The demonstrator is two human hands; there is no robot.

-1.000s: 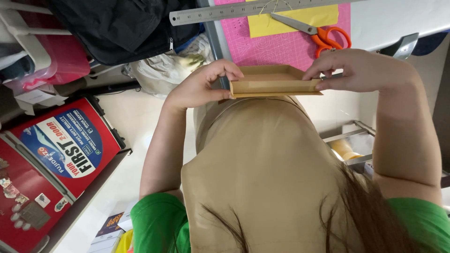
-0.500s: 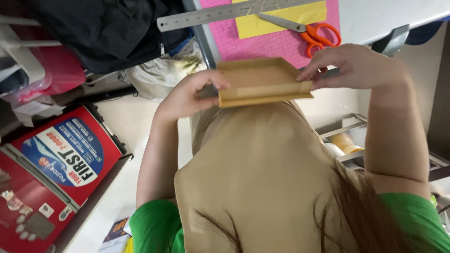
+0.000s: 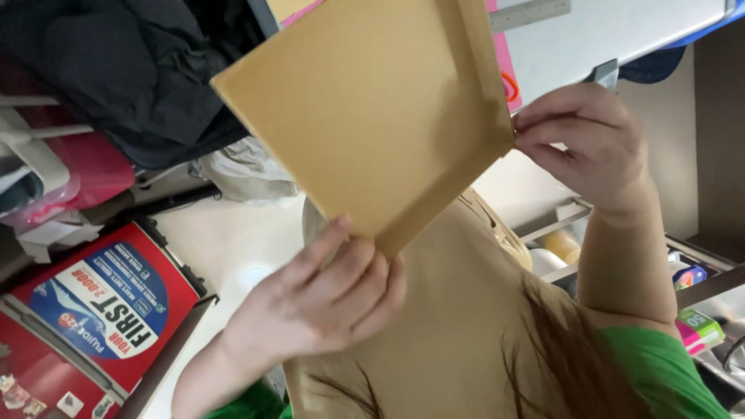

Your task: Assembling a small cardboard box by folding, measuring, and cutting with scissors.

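I hold a shallow tan cardboard tray (image 3: 365,109) up in front of me, tilted so its flat bottom faces the camera. My left hand (image 3: 318,302) grips its lower corner, thumb on the flat face and fingers beneath. My right hand (image 3: 582,140) pinches the raised rim at the right corner. Below the tray are my tan apron (image 3: 450,326) and green sleeves.
Behind the tray lie a pink cutting mat (image 3: 506,62), a metal ruler (image 3: 531,12) and an orange scissors handle (image 3: 512,85) on a white table. A red box (image 3: 93,318) sits lower left, dark cloth (image 3: 132,70) upper left, shelves with small items (image 3: 691,310) on the right.
The tray went from edge-on and level to lifted, tilted and much nearer the camera. My left hand shifted to its lower corner; my right hand stays on the right rim.
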